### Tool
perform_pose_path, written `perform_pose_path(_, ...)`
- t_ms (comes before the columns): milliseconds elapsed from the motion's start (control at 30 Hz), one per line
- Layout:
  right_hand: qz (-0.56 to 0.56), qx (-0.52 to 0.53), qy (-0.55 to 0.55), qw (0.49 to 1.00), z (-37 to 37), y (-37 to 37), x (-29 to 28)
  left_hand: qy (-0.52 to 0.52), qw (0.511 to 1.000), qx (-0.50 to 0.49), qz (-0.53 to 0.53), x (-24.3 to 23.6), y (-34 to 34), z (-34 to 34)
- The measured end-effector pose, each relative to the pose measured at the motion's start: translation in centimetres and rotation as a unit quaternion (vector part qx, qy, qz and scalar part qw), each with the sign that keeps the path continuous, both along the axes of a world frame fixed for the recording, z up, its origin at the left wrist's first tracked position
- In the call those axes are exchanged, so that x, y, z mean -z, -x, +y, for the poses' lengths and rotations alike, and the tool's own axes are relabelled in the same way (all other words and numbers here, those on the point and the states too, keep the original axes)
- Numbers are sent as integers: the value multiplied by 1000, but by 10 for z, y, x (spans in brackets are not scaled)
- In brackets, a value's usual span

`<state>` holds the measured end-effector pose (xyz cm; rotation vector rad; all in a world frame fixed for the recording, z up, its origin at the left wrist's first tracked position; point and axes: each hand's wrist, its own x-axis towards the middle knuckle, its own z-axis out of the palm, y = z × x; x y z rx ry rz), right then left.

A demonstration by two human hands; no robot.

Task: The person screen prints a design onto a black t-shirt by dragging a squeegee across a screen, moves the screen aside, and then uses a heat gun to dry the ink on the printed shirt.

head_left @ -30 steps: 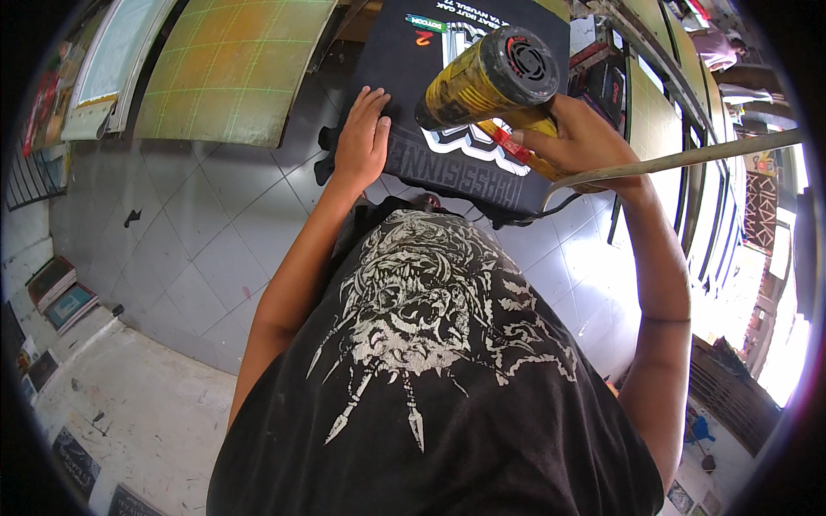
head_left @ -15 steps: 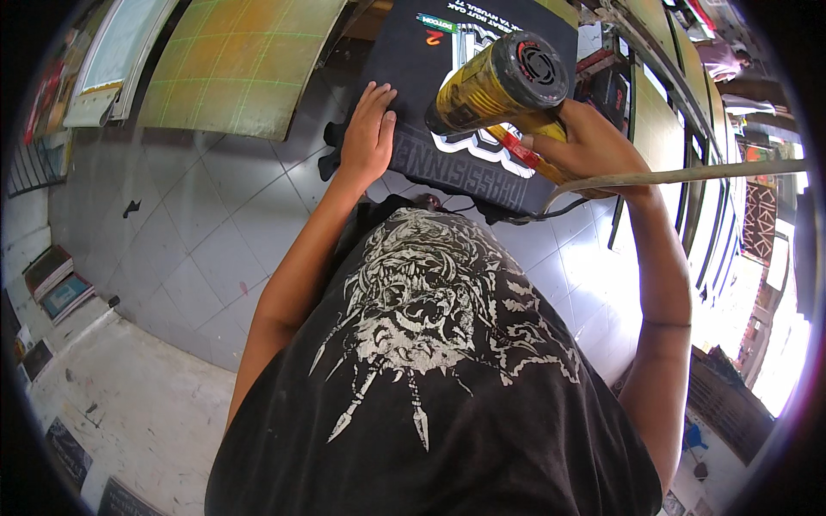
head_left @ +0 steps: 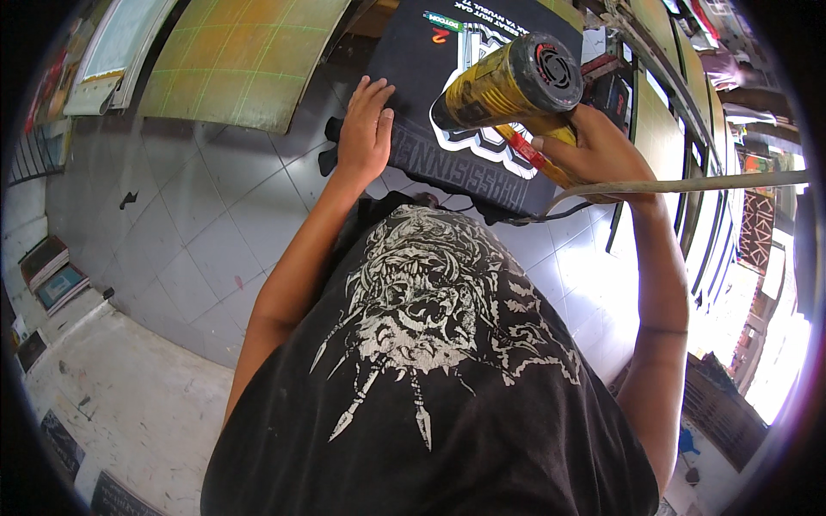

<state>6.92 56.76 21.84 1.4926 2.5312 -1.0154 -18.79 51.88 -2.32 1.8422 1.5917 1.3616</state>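
My right hand [head_left: 598, 155] is wrapped round the handle of a yellow and black heat gun [head_left: 508, 82]. The gun's nozzle points left over a black printed shirt [head_left: 404, 82] that lies stretched on a board; it hangs above the fabric. White block lettering [head_left: 477, 150] and a dark grey printed band run across the shirt, partly hidden by the gun. At the shirt's left edge, my left hand [head_left: 367, 129] lies flat with its fingers stretched out, holding nothing. From the gun's handle a pale cord [head_left: 705, 182] trails off to the right.
Yellow-green boards with grid lines [head_left: 237, 64] stand at the upper left. More long boards [head_left: 658, 129] line the right side. Stacked books [head_left: 56, 279] rest on a ledge at the far left. Grey floor tiles [head_left: 206, 189] show below the shirt board.
The heat gun in my right hand has shifted slightly to the right. My left hand stays at the shirt's edge, its fingers slightly moved.
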Motion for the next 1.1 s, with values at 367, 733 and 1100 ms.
perform_pose_path(367, -2, 26, -15, 1000, -6, -2, 3, -11, 999, -27, 43, 3, 18, 2)
perform_pose_path(733, -12, 23, -8, 1000, -9, -4, 3, 13, 996, -30, 79, 9, 25, 1)
perform_pose_path(1100, -13, 31, -19, 999, -19, -11, 1, -8, 996, -34, 78, 6, 23, 1)
